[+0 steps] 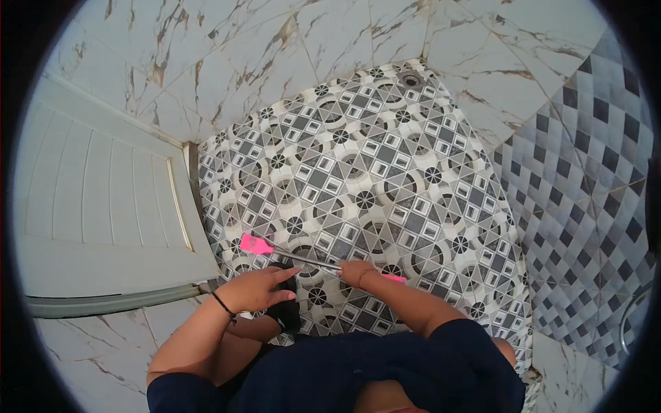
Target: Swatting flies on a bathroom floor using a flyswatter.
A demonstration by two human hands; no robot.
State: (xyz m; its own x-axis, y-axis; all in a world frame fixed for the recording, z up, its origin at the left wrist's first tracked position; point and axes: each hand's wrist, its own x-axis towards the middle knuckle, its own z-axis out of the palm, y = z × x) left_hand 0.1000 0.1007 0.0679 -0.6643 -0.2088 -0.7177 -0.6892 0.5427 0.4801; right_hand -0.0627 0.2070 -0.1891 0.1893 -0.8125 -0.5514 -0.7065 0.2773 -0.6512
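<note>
My right hand [355,272] is closed around the metal shaft of a long-handled tool [304,258]. The tool has a flat pink head [254,244] at its left end, and a pink handle end [395,279] shows past my right wrist. Its head is just above or on the patterned floor; I cannot tell if they touch. My left hand [261,289] holds nothing, with thumb and fingers apart, below the shaft and over a black shoe [286,304] on my foot. Part of that shoe is hidden by the hand.
Grey and white patterned tiles cover the floor [341,180]. A round drain [411,80] sits in the far corner. On the left is a white panelled door [103,180]. Marble-look walls [258,51] and a grey checkered wall [583,191] enclose the floor.
</note>
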